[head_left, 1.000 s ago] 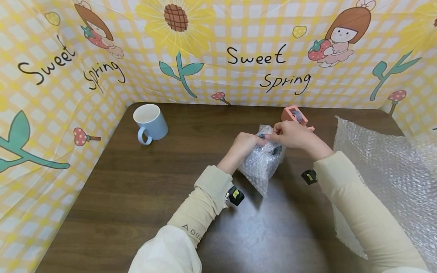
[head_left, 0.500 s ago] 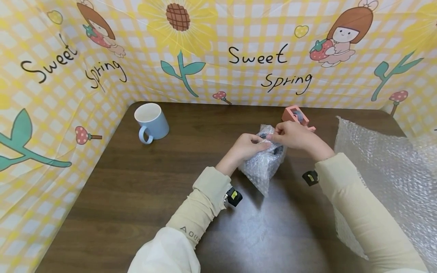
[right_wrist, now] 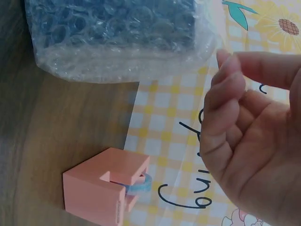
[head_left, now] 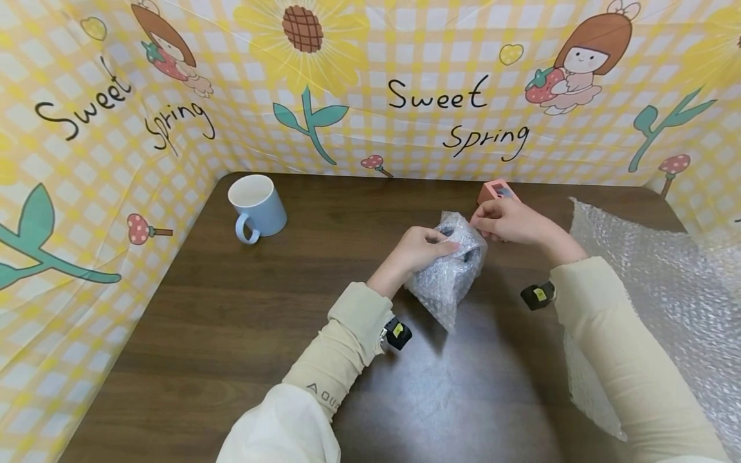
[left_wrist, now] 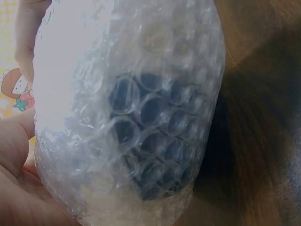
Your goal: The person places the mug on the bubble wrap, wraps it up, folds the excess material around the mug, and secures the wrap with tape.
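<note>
A bundle in bubble wrap (head_left: 442,283), with something dark blue showing through, stands on the table. My left hand (head_left: 421,249) holds it near the top, thumb and fingers on the folded wrap. In the left wrist view the bundle (left_wrist: 141,122) fills most of the picture. At its upper right edge is my right hand (head_left: 506,222), fingers curled and thumb tip close to the index fingertip. In the right wrist view those fingertips (right_wrist: 230,63) lie right beside the wrap's edge; I cannot tell whether they pinch anything thin and clear.
Behind the right hand stands a pink tape dispenser (head_left: 494,190), its roll plainer in the right wrist view. A blue mug (head_left: 263,209) is at the back left. A large bubble wrap sheet (head_left: 654,289) covers the right side, partly under the right arm. Patterned cloth (head_left: 324,128) walls the back.
My right hand has moved from the bundle's top to its right edge, now hiding more of the tape dispenser. My left hand slid slightly along the wrap earlier, then stayed.
</note>
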Motion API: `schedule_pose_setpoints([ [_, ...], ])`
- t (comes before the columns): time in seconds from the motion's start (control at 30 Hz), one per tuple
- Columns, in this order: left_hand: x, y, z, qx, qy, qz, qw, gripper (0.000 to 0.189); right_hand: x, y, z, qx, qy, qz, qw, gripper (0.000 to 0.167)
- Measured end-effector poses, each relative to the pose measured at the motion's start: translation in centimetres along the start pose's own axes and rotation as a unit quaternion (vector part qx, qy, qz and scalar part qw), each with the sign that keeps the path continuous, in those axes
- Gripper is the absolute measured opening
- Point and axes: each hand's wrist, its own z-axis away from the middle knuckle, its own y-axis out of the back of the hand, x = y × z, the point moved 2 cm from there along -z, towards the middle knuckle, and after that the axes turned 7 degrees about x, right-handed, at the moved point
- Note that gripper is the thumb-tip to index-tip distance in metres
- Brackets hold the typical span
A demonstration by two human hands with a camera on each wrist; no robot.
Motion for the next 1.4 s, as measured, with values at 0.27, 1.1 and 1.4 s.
schedule_pose_setpoints([
  [0.27,-0.1,0.0,-0.1,-0.009,0.009,0.010,0.9999,0.030,0.1,-0.9,0.3,0.104,-0.007,0.062,0.9927,0.029],
  [1.1,-0.1,0.0,-0.1,-0.004,0.005,0.011,0.9999,0.032,0.7,-5.3,1.8,0.377,0.020,-0.042,0.9249,0.018],
  [1.4,0.0,0.0,0.0,-0.011,-0.005,-0.005,0.9999,0.031,0.9,-5.8,1.9,0.360,-0.006,-0.024,0.9327,0.026],
])
